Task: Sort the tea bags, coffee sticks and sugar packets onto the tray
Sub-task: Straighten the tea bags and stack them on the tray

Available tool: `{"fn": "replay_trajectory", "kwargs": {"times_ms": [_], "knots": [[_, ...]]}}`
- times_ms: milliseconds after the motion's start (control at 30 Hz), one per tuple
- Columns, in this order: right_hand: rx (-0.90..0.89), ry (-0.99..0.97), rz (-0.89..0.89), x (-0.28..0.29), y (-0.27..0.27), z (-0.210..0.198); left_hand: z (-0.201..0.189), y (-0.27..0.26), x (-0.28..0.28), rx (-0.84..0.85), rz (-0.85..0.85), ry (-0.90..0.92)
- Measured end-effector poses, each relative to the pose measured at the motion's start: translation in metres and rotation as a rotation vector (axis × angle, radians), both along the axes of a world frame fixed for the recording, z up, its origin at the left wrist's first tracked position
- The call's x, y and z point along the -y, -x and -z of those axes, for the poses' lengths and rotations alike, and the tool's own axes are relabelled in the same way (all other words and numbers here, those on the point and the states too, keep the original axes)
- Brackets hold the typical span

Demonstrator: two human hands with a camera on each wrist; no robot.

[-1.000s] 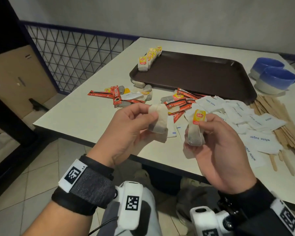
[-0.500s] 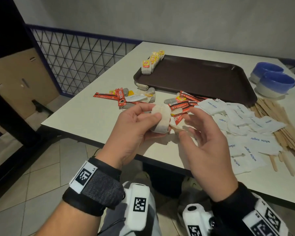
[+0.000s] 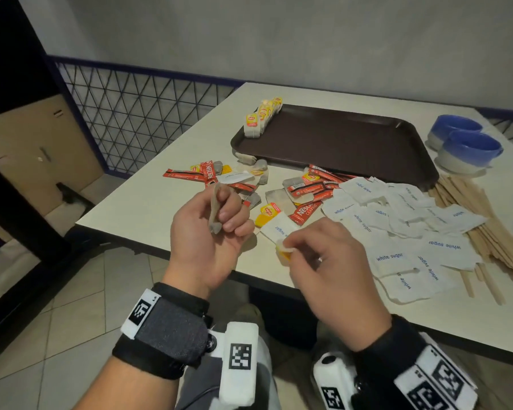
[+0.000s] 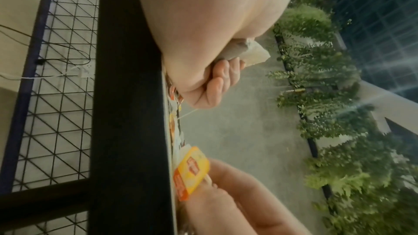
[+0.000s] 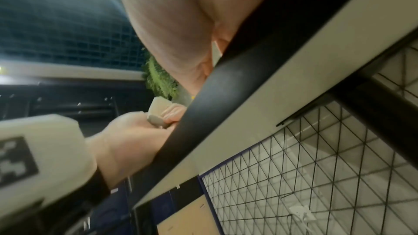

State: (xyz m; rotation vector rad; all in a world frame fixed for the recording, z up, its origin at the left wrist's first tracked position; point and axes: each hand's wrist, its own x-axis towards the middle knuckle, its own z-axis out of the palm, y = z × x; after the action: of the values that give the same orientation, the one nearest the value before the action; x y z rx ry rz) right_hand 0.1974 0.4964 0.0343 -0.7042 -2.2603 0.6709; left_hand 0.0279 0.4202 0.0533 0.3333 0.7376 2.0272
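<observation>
Yellow tag [image 3: 285,253] newly in right hand [image 3: 329,261]

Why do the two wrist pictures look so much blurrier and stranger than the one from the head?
Head view: evenly lit and sharp, the tray crisp, the table edges bowed by the wide lens. Left wrist view: tilted, the left hand a soft close blur, light streaks at right. Right wrist view: motion-smeared, glare at top, the right hand out of focus.

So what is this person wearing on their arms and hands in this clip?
The hands are bare, with no gloves. The left wrist carries a grey fabric cuff on a black strap, bearing a white tag printed with a black square code. The right wrist wears a black band with similar white coded tags. A white camera block with another code sits under each wrist.
</observation>
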Motion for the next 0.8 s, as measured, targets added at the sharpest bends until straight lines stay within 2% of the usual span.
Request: {"fn": "replay_trajectory", "kwargs": {"times_ms": [100, 233, 333, 433, 533, 600, 667, 800], "knots": [[0.182, -0.185, -0.019, 0.005, 0.004, 0.003, -0.001, -0.005, 0.002, -0.093, -0.017, 0.005], [0.168, -0.139, 0.020, 0.005, 0.006, 0.001, -0.008, -0.009, -0.005, -0.249, -0.045, 0.080], [0.052, -0.028, 0.031, 0.004, 0.004, 0.001, -0.029, -0.007, -0.020, -0.335, -0.047, 0.045], [-0.138, 0.062, 0.076, 0.002, 0.000, 0.000, -0.062, -0.006, -0.029, -0.495, -0.073, -0.003], [-0.340, 0.279, 0.036, -0.001, -0.008, -0.004, -0.087, -0.012, -0.028, -0.600, -0.037, -0.051], [-0.461, 0.479, -0.032, -0.007, -0.012, -0.007, -0.093, -0.021, -0.026, -0.621, 0.043, -0.039], [-0.545, 0.659, -0.118, -0.012, -0.014, -0.011, -0.090, -0.033, -0.025, -0.602, 0.195, 0.003], [-0.568, 0.802, -0.299, -0.018, -0.017, -0.013, -0.074, -0.056, -0.027, -0.406, 0.536, 0.022]]}}
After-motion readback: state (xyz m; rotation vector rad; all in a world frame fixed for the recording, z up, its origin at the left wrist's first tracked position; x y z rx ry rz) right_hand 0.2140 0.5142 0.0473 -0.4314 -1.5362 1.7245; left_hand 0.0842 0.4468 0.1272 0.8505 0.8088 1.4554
